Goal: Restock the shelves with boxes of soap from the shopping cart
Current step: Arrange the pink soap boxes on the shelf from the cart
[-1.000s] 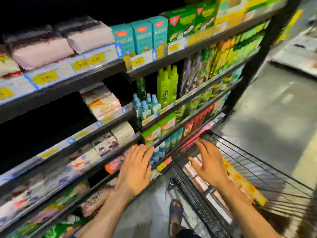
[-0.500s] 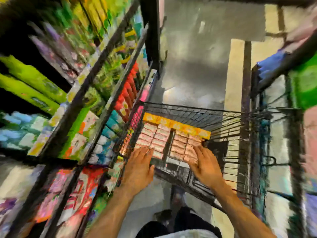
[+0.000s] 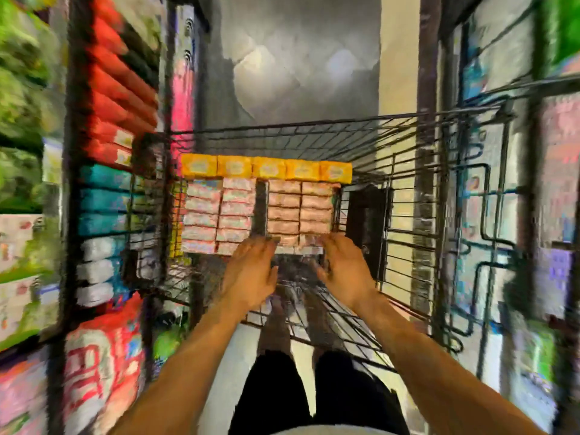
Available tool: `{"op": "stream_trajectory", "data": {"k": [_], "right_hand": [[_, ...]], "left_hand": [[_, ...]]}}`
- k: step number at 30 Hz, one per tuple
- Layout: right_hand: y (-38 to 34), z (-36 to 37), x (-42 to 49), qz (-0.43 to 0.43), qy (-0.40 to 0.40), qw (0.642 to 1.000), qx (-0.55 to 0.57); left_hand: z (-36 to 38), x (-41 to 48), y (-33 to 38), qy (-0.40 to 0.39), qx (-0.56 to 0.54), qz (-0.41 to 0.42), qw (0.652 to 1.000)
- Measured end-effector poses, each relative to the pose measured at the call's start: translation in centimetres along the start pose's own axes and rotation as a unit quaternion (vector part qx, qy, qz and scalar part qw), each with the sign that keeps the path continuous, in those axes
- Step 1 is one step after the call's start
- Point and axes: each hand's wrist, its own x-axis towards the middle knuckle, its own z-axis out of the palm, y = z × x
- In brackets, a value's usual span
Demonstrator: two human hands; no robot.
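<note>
Reaching into the shopping cart (image 3: 408, 196) for the soap boxes (image 3: 299, 208).

Head view: the left hand (image 3: 251, 274) and right hand (image 3: 345, 271) are hovering side by side, fingers straight and apart, gripping nothing. Their fingertips are sitting at the near edge of the boxes, but blur is hiding any contact. The boxes are lying in tight rows on the cart floor, with the yellow row (image 3: 266, 168) beyond them and the shelves (image 3: 106, 120) to the left. They are probably handling as light, stiff, slightly slick cartons, so squeezing a short stack by its end faces is looking safest.

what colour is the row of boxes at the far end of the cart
Yellow: the far row of boxes in the cart, seen in the head view.
</note>
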Motion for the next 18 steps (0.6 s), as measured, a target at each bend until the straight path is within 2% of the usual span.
{"op": "stream_trajectory", "data": {"k": [8, 18], "right_hand": [[4.1, 8.1, 4.2, 0.05, -0.032, 0.998, 0.014], [6.2, 14.3, 6.4, 0.041, 0.076, 0.996, -0.038]], "left_hand": [[8.6, 7.2, -3.9, -0.08, 0.013, 0.017, 0.997], [14.0, 9.5, -7.4, -0.012, 0.105, 0.103, 0.989]]}}
